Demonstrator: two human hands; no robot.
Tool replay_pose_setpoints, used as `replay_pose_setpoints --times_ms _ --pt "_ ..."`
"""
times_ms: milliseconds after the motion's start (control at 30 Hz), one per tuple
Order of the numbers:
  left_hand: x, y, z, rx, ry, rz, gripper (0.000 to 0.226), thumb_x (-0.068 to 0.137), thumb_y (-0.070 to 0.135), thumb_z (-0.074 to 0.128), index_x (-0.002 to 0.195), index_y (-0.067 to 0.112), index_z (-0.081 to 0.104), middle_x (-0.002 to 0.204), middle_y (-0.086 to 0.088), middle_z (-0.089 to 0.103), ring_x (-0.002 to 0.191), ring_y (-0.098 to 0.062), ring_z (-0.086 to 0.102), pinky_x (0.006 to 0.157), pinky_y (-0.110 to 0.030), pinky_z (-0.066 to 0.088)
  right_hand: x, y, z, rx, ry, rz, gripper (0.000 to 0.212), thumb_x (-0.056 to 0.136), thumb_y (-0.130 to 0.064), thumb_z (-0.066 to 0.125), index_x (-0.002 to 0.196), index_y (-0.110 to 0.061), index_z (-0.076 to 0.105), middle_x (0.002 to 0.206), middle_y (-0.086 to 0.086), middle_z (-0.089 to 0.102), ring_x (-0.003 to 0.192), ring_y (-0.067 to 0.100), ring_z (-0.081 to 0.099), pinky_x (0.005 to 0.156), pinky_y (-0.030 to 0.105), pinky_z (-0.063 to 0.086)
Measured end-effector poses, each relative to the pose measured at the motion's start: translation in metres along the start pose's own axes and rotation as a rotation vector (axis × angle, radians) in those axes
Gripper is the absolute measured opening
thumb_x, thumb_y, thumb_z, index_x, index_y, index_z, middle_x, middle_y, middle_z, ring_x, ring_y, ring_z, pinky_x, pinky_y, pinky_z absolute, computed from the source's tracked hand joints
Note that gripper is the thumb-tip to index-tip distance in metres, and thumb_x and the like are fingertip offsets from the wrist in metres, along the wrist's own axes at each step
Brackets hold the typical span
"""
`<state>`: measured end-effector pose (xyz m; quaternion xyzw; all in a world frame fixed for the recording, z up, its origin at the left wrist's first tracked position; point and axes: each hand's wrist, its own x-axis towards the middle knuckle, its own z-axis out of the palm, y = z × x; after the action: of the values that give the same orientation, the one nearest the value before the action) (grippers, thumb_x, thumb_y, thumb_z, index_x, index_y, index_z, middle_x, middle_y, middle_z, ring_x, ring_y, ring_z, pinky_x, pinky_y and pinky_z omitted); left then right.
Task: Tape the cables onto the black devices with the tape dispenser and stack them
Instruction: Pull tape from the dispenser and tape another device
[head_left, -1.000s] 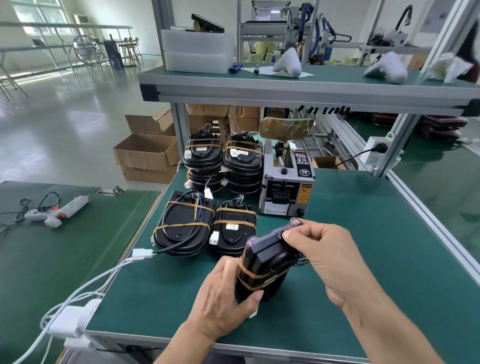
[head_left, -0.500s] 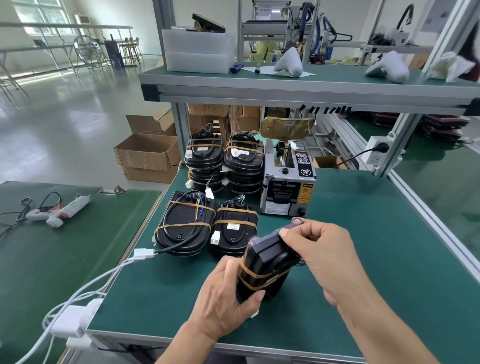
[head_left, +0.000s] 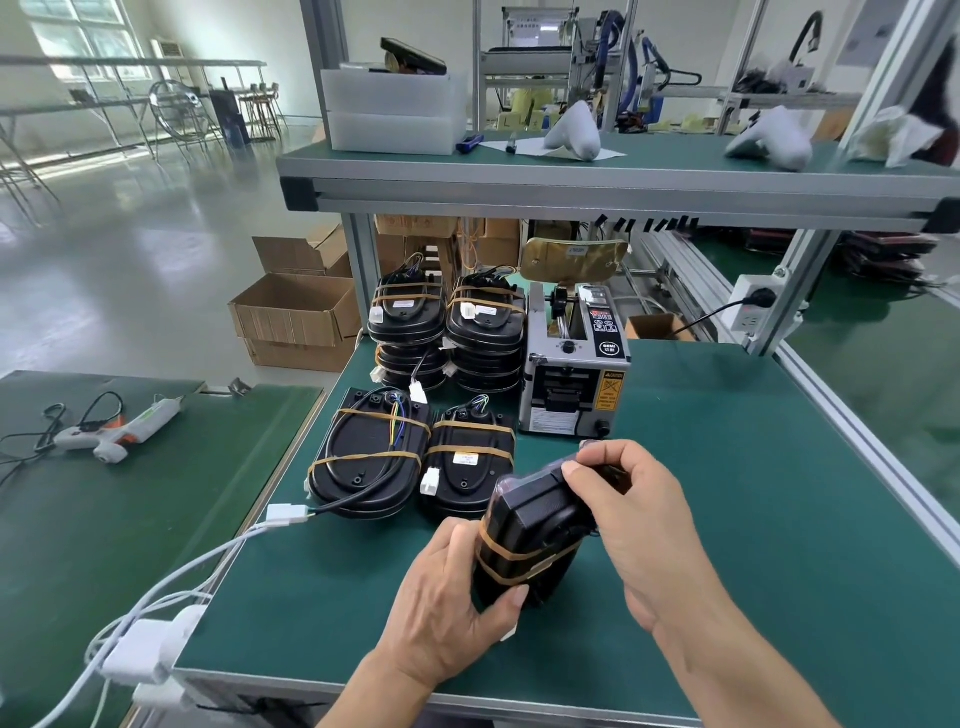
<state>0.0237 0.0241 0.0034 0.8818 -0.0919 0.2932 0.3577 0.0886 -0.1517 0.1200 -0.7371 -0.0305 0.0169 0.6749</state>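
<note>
Head view: we see both hands on one black device (head_left: 535, 525), held tilted just above the near middle of the green worktop (head_left: 727, 519).
Left hand (head_left: 447, 597): wrapped round the device's near end, thumb across its lower tape band.
Right hand (head_left: 623, 499): fingers pinching at the device's far top edge, apparently pressing down a tape end; the cable beneath is mostly hidden.
Step in hand: we judge taping of this unit is nearly finished, with two tan bands already round it.
Stacks: two tall stacks (head_left: 447, 332) far left beside the tape dispenser (head_left: 574, 384); two low taped units (head_left: 410, 457) lie nearer, left of the hands.
Next move calls for: smoothing the tape end, turning the unit flat, setting it squarely on a low pile, connector tucked.
</note>
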Motion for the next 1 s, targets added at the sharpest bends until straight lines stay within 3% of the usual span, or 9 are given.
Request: replay_pose_setpoints --times_ms 100,200,367,533,700,767,867,933,1000 --pt "-0.001 -0.001 0.001 0.003 -0.003 -0.001 0.035 0.092 0.047 0.065 0.112 0.024 0.049 0.100 0.028 0.038 0.087 0.002 0.045 0.077 -0.004 0.035 -0.002 0.001 0.001 -0.017 -0.010 -0.004 0.018 0.080 -0.032 0.081 0.092 -0.036 0.068 0.091 -0.011 0.074 0.085 0.008 0.068 0.079 0.034 0.058" --pt "-0.001 -0.003 0.001 0.006 -0.005 -0.002 0.034 0.092 0.046 0.066 0.112 0.024 0.050 0.100 0.024 0.042 0.086 0.000 0.047 0.076 -0.006 0.036 -0.004 0.003 -0.001 -0.065 -0.041 -0.020 0.031 0.073 -0.041 0.084 0.098 -0.036 0.065 0.100 -0.011 0.072 0.092 0.007 0.067 0.082 0.030 0.055" --pt "-0.002 -0.001 0.001 0.006 -0.015 -0.007 0.036 0.093 0.048 0.064 0.116 0.024 0.049 0.102 0.029 0.039 0.089 0.003 0.045 0.079 -0.003 0.034 -0.003 0.006 0.000 -0.035 -0.030 -0.041 0.023 0.082 -0.031 0.083 0.096 -0.034 0.065 0.098 -0.012 0.071 0.089 0.004 0.066 0.078 0.027 0.052" --pt "0.000 0.000 0.000 0.001 -0.015 0.002 0.037 0.093 0.049 0.063 0.118 0.024 0.049 0.105 0.032 0.037 0.091 0.005 0.043 0.082 0.001 0.033 0.003 0.012 -0.003 0.094 -0.034 -0.044 0.019 0.090 -0.019 0.076 0.085 -0.035 0.068 0.084 -0.012 0.072 0.073 0.001 0.063 0.071 0.025 0.050" --pt "0.000 0.000 -0.001 -0.001 -0.013 -0.009 0.039 0.100 0.059 0.054 0.119 0.025 0.050 0.105 0.030 0.039 0.092 0.004 0.045 0.083 0.000 0.034 0.005 0.017 -0.002 0.056 0.005 -0.075 0.021 0.096 -0.021 0.067 0.091 -0.040 0.069 0.090 -0.012 0.073 0.080 0.006 0.065 0.076 0.028 0.049" --pt "-0.001 0.000 -0.001 0.001 -0.017 -0.017 0.041 0.102 0.063 0.049 0.119 0.025 0.050 0.104 0.030 0.039 0.093 0.007 0.045 0.083 -0.001 0.034 0.006 0.020 -0.007 -0.013 -0.050 -0.129 0.012 0.097 -0.037 0.063 0.105 -0.045 0.067 0.100 -0.014 0.072 0.092 0.009 0.066 0.081 0.029 0.051" --pt "-0.003 -0.004 -0.001 -0.008 -0.040 -0.056 0.031 0.101 0.056 0.053 0.116 0.029 0.048 0.104 0.033 0.044 0.097 0.010 0.048 0.083 -0.002 0.035 0.016 0.026 -0.025 -0.053 -0.229 -0.241 0.045 0.090 -0.064 0.059 0.132 -0.050 0.058 0.120 -0.014 0.068 0.113 0.006 0.063 0.093 0.023 0.052" --pt "-0.005 -0.006 -0.001 -0.006 -0.049 -0.067 0.025 0.098 0.049 0.055 0.114 0.031 0.047 0.105 0.035 0.048 0.094 0.011 0.049 0.081 -0.003 0.036 0.027 0.038 -0.038 -0.021 -0.319 -0.232 0.054 0.091 -0.069 0.058 0.139 -0.044 0.058 0.125 -0.008 0.068 0.120 0.012 0.062 0.098 0.022 0.051" --pt "-0.005 -0.007 0.000 -0.011 -0.053 -0.074 0.023 0.098 0.047 0.054 0.113 0.032 0.046 0.100 0.033 0.049 0.090 0.010 0.049 0.079 -0.005 0.036 0.032 0.057 -0.045 0.051 -0.435 -0.117 0.055 0.095 -0.064 0.057 0.140 -0.033 0.062 0.131 0.004 0.068 0.124 0.019 0.059 0.111 0.045 0.047"
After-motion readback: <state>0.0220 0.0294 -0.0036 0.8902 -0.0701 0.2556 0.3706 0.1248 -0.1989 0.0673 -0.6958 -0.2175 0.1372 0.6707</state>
